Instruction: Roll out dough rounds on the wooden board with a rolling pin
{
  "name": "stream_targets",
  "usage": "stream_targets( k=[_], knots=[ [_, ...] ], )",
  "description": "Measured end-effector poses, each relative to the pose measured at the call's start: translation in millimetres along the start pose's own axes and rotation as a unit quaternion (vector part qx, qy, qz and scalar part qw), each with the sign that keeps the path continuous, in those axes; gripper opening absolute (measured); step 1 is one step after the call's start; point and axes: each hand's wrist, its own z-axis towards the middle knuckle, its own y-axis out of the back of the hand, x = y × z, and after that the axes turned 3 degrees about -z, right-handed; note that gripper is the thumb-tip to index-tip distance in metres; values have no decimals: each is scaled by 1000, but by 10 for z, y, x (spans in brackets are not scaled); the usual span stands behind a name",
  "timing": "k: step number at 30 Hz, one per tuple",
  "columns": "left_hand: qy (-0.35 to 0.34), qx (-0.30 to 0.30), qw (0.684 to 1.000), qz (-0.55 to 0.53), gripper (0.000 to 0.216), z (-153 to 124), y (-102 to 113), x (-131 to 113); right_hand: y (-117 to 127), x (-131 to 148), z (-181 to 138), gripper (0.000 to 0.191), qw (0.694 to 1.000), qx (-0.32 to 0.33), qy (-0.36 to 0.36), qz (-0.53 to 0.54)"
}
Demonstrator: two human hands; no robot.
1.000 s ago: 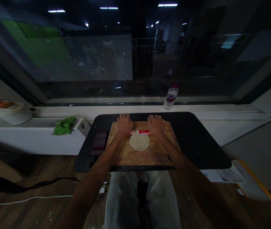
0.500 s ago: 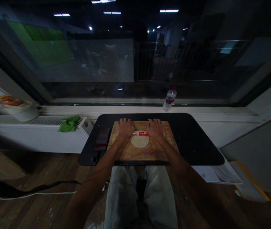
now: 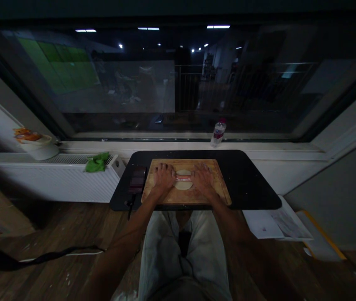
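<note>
A round, flat sheet of pale dough (image 3: 184,186) lies on a wooden cutting board (image 3: 181,199). Across its middle runs a rolling pin (image 3: 183,178) with a red-and-white printed band; both its ends are hidden under my hands. My left hand (image 3: 164,176) rests palm down over the left end, fingers stretched forward and apart. Over the right end lies my right hand (image 3: 202,177), also palm down with spread fingers reaching past the pin. Neither hand is seen wrapped around it.
The board sits on a black tabletop (image 3: 250,184), with a dark phone-like object (image 3: 138,179) at its left. A water bottle (image 3: 218,133) stands on the windowsill. A green cloth (image 3: 97,162) and a white tub (image 3: 40,148) are on the radiator (image 3: 80,179).
Both hands have brought the rolling pin toward me, from the dough's far edge to its middle. The head view has shifted slightly upward.
</note>
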Motion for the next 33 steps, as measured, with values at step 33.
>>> stream_targets(
  k=[33],
  knots=[
    [-56,-30,997,-50,56,-507,-178,162,212,27,-647,53,998,-41,41,11]
  ],
)
